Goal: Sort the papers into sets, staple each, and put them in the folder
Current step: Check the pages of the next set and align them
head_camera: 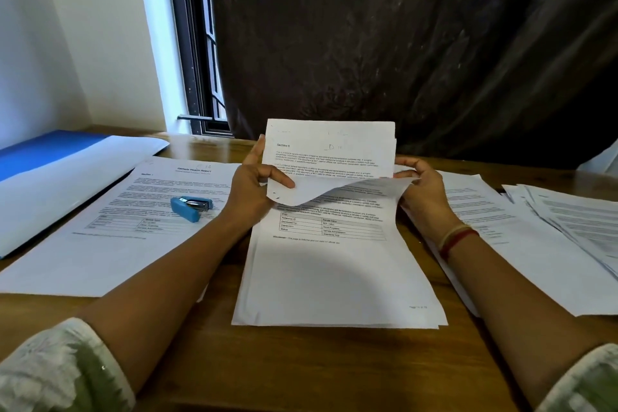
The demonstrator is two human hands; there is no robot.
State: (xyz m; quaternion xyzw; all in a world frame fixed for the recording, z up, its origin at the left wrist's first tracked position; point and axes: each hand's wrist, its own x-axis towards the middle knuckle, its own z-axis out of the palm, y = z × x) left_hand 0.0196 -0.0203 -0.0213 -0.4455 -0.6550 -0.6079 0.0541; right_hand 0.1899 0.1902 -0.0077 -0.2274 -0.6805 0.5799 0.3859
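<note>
Two pale green sleeves (pixel 50 365) sit at the near edge, above the bare wood of the counter (pixel 301 368). Just beyond them the middle stack (pixel 334 281) of printed papers lies flat, with slightly uneven edges and a table printed on its top page.

Over its far half both hands hold the raised sheets (pixel 329 151), which stand nearly upright. A curled page (pixel 351 189) bends down from them toward the stack. The left hand (pixel 257 184) has its grip clamped on the sheets' left edge, thumb in front and fingers behind. The right hand (pixel 422 189), with bangles (pixel 457 238) on its wrist, has its grip pinched on the right corner of the curled page.

A blue stapler (pixel 191 207) rests on the left pile (pixel 110 238), near the left wrist. The right pile (pixel 521 244) lies beside the right forearm, with a fanned pile (pixel 582 221) at the frame edge.

Farther left lies the blue folder (pixel 40 157), white over its near part. Behind hang a dark curtain (pixel 401 44) and a window (pixel 197 44).
</note>
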